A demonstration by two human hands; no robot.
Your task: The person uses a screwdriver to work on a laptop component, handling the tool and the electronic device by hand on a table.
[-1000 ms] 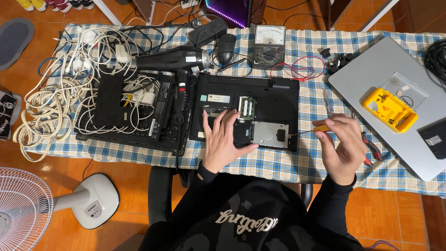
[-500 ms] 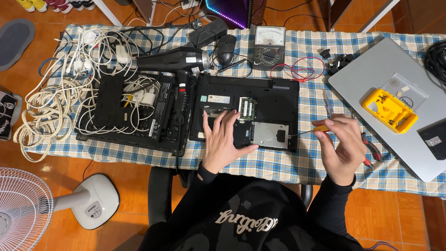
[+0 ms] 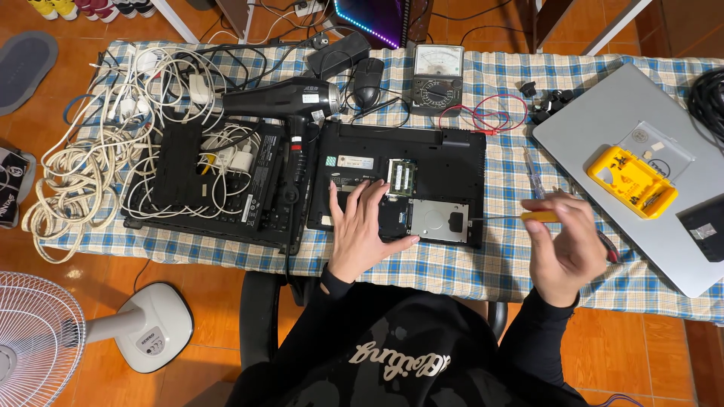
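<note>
The left hand (image 3: 364,235) lies flat with fingers spread on the upturned black laptop base (image 3: 400,183), steadying it mid-worktop, while the right hand (image 3: 564,245) pinches a slim yellow-handled screwdriver (image 3: 520,217) level, tip reaching the silver drive (image 3: 439,221).

The left hand (image 3: 364,230) is covering part of the open black laptop (image 3: 400,185), hiding whatever sits beneath the palm. The right hand (image 3: 564,245) is wrapping the orange-handled screwdriver (image 3: 520,217), so most of the handle is going unseen, and its tip is too fine to read. At nine o'clock the white fan (image 3: 38,339) is running off the edge. At three o'clock black cables (image 3: 709,98) are getting cut off.
</note>
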